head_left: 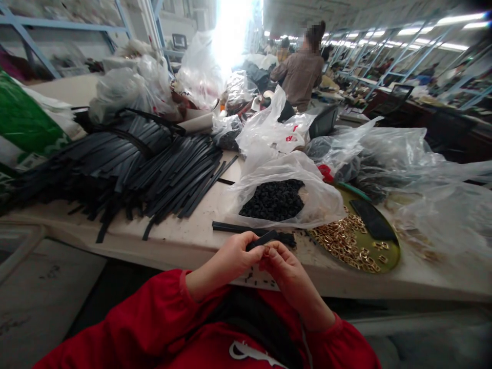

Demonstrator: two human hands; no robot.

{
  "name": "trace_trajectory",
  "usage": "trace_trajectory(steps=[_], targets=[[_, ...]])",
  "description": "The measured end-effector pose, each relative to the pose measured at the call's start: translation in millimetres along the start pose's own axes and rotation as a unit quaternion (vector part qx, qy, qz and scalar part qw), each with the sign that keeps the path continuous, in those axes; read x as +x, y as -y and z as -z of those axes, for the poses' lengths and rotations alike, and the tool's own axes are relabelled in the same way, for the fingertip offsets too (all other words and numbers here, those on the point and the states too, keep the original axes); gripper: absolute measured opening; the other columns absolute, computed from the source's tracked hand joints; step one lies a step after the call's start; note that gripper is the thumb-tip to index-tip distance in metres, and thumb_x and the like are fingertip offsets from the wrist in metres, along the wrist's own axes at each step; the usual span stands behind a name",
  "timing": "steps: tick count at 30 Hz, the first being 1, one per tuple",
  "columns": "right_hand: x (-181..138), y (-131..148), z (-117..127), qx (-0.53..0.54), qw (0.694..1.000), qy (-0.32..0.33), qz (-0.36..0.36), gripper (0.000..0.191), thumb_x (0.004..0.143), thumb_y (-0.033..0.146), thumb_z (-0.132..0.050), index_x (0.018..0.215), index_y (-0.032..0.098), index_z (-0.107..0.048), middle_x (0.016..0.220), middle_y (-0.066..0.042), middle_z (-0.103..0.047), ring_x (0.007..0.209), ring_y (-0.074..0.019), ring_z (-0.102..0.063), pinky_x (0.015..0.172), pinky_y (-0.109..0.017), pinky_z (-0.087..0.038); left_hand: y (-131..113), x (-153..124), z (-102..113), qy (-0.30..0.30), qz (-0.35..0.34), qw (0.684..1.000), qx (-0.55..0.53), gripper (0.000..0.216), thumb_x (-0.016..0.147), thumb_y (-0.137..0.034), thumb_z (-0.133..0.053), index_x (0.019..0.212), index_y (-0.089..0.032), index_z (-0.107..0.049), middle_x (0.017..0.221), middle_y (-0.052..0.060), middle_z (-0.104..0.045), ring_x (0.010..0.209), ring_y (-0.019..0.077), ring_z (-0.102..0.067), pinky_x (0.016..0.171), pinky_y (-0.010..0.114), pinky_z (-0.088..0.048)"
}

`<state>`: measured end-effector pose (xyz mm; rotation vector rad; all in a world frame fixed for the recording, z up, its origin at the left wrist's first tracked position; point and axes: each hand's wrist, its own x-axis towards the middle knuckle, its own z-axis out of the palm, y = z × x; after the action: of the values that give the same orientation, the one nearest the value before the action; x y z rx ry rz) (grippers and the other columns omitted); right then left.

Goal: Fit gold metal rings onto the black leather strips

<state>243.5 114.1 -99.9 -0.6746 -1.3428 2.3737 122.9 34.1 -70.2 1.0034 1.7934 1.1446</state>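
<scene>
Head view.

Item: black strip (262,240), one. Location: in the left hand (238,251), above the front edge of the table (423,279). Grip: firm, between thumb and fingers, the far end of the strip jutting up and away.

Item: right hand (284,264). Grip: thumb and fingers drawn together in a pinch, meeting the left fingertips at the near end of the strip; whatever lies between is too small to make out.

Stage: this strip appears to be mid-handling, not set down.

Stock: large heap of strips (177,179), on the left, loose; by its size, most of the strips appear to be left. Small bundle of strips (230,228), apart from the heap, lying just beyond the hands.

Small black pieces (272,199), many, in a clear plastic bag (326,202); whether they are finished work cannot be judged.

Gold buckles (346,238), many, loose on a round tray (394,253), right, beside a dark flat object (372,220); no strip visibly threaded through them.
</scene>
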Motion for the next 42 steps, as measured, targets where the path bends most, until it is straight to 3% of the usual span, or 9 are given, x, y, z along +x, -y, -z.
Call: trace_trajectory(steps=[6,11,18,25,30,34,38,40,42], targets=[[5.4,-0.6,4.5,0.132,0.985,-0.086,-0.067,0.015,0.065,0.027,-0.072,0.071,0.018,-0.062,0.072,0.004,-0.064,0.063,-0.0058,-0.057,0.061,-0.017,-0.048,5.1,0.1,4.4,-0.027,-0.039,0.992,0.117,0.023,0.081,-0.033,-0.043,0.083,-0.016,-0.058,0.076,0.001,-0.061,0.071,0.0149,-0.053,0.061,0.022,-0.036],[8.2,4.1,10.3,0.155,0.98,-0.118,-0.042,0.015,0.062,0.022,-0.074,0.07,0.018,-0.062,0.069,0.005,-0.063,0.059,-0.0047,-0.058,0.058,-0.014,-0.05,4.8,-7.8,8.1,0.005,-0.031,0.979,0.201,0.03,0.084,-0.031,-0.035,0.067,-0.017,-0.056,0.059,-0.001,-0.054,0.057,0.0118,-0.048,0.051,0.022,-0.028],[4.1,-3.4,0.6,0.174,0.974,-0.142,-0.017,0.022,0.059,0.018,-0.076,0.076,0.021,-0.063,0.07,0.006,-0.063,0.059,-0.0044,-0.059,0.057,-0.012,-0.051,7.1,-4.4,-9.0,0.007,-0.053,0.984,0.172,0.029,0.085,-0.031,-0.036,0.068,-0.017,-0.055,0.063,-0.001,-0.057,0.058,0.0115,-0.049,0.052,0.021,-0.03],[1.4,-1.8,3.6,0.165,0.971,-0.174,0.014,0.02,0.061,0.02,-0.075,0.075,0.02,-0.061,0.07,0.007,-0.061,0.052,-0.0019,-0.053,0.052,-0.012,-0.046,5.0,-12.0,-11.0,0.034,-0.009,0.995,0.09,0.018,0.082,-0.032,-0.043,0.078,-0.017,-0.053,0.066,0.0,-0.061,0.061,0.0129,-0.054,0.056,0.022,-0.037],[-7.9,-13.3,-5.8,0.068,0.992,-0.105,0.032,0.015,0.07,0.028,-0.068,0.072,0.018,-0.057,0.059,0.006,-0.057,0.051,-0.0062,-0.05,0.049,-0.018,-0.04,4.0,-12.8,-10.7,0.045,0.023,0.996,-0.07,0.018,0.078,-0.034,-0.049,0.08,-0.017,-0.046,0.064,-0.001,-0.059,0.056,0.0104,-0.053,0.054,0.021,-0.04],[-13.6,-15.1,-9.2,0.033,0.993,-0.109,0.032,0.02,0.076,0.037,-0.06,0.072,0.018,-0.053,0.057,0.004,-0.055,0.051,-0.008,-0.049,0.051,-0.021,-0.039,1.7,-12.5,-9.6,0.095,0.089,0.981,-0.147,0.016,0.077,-0.032,-0.046,0.075,-0.017,-0.043,0.061,-0.002,-0.058,0.039,0.005,-0.039,0.039,0.017,-0.03],[-16.0,-11.6,-7.5,-0.024,0.993,-0.114,0.028,0.022,0.079,0.04,-0.054,0.075,0.019,-0.051,0.06,0.003,-0.054,0.051,-0.0098,-0.049,0.051,-0.023,-0.039,-0.3,-13.1,-8.7,0.101,0.119,0.972,-0.177,0.015,0.074,-0.03,-0.047,0.072,-0.016,-0.042,0.06,-0.002,-0.058,0.037,0.0037,-0.037,0.037,0.016,-0.027],[-18.2,-12.3,-5.6,-0.139,0.974,-0.148,0.097,0.02,0.079,0.038,-0.053,0.073,0.019,-0.053,0.061,0.003,-0.053,0.056,-0.0112,-0.049,0.054,-0.025,-0.039,1.3,-13.4,-10.5,0.094,0.125,0.975,-0.161,0.015,0.074,-0.031,-0.047,0.071,-0.017,-0.043,0.058,-0.003,-0.058,0.036,0.0037,-0.036,0.036,0.016,-0.026],[-20.6,-13.9,-2.8,-0.269,0.927,-0.172,0.199,0.015,0.078,0.033,-0.055,0.071,0.02,-0.055,0.068,0.001,-0.054,0.066,-0.0138,-0.051,0.061,-0.026,-0.04,4.3,-14.5,-13.2,0.068,0.107,0.985,-0.119,0.014,0.074,-0.03,-0.046,0.071,-0.017,-0.044,0.058,-0.003,-0.058,0.037,0.0044,-0.038,0.037,0.016,-0.027]])
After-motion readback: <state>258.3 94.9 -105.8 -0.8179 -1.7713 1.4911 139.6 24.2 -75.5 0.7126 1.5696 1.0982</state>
